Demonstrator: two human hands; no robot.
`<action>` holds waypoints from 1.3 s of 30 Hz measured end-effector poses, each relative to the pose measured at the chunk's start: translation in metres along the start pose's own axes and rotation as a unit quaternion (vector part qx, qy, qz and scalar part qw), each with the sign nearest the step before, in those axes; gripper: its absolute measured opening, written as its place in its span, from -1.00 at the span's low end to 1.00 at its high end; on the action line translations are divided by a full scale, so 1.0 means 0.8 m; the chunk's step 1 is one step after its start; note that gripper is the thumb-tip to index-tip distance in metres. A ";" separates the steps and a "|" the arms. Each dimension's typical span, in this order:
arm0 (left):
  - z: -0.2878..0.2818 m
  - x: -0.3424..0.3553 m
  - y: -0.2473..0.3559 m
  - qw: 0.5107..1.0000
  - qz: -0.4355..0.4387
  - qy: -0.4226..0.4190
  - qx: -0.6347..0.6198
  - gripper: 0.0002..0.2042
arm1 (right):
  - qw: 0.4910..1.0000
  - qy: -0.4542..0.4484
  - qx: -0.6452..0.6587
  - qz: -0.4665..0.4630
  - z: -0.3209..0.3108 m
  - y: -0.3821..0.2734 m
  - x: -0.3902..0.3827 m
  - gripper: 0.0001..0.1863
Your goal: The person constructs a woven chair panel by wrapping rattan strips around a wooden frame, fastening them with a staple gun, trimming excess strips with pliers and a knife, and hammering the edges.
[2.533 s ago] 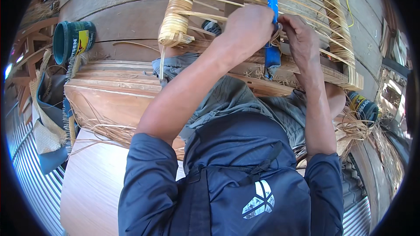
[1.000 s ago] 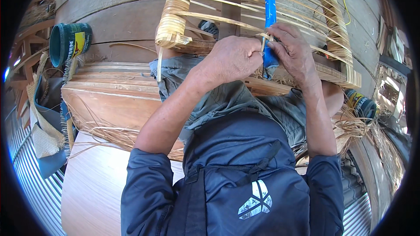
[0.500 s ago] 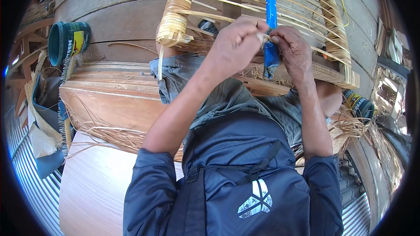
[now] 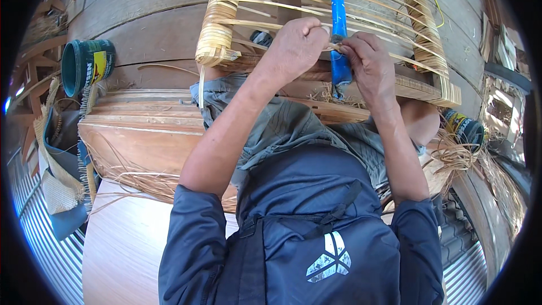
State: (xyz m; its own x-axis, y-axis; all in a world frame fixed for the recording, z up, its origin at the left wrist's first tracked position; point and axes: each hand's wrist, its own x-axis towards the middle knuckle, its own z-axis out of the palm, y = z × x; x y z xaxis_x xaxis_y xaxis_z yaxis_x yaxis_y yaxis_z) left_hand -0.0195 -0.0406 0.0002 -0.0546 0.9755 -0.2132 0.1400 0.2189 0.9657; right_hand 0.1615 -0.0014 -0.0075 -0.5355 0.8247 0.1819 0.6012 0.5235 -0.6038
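Apparently working a pale cane strip across the blue bar, near the wooden rail; pinching it, seemingly, with left hand and right hand. For next move, probably needing even tension.

This looks like a weaving workshop: a strip-wrapped frame, loose strips, wooden boards (plus a green tub).

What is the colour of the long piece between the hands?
The piece is bright blue; head view.
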 end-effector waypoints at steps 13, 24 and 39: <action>-0.015 0.024 0.002 0.998 -0.022 0.055 0.013 -0.79 | 0.992 -0.045 -0.054 -0.103 -0.007 0.004 0.008 -0.89; -0.004 -0.024 0.032 0.990 -0.090 0.092 -0.057 -0.66 | 0.971 0.018 0.141 0.192 -0.061 0.028 -0.024 -0.70; 0.032 -0.159 -0.008 0.976 -0.206 -0.032 0.064 -0.80 | 0.963 -0.020 0.164 0.214 -0.080 0.050 -0.072 -0.74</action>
State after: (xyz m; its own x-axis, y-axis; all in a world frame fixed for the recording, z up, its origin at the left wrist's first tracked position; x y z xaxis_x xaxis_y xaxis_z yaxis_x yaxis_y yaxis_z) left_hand 0.0122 -0.1658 0.0171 -0.0710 0.8029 -0.5919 0.2422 0.5895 0.7706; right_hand 0.2546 -0.0142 0.0078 -0.3067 0.9375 -0.1641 0.5552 0.0362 -0.8309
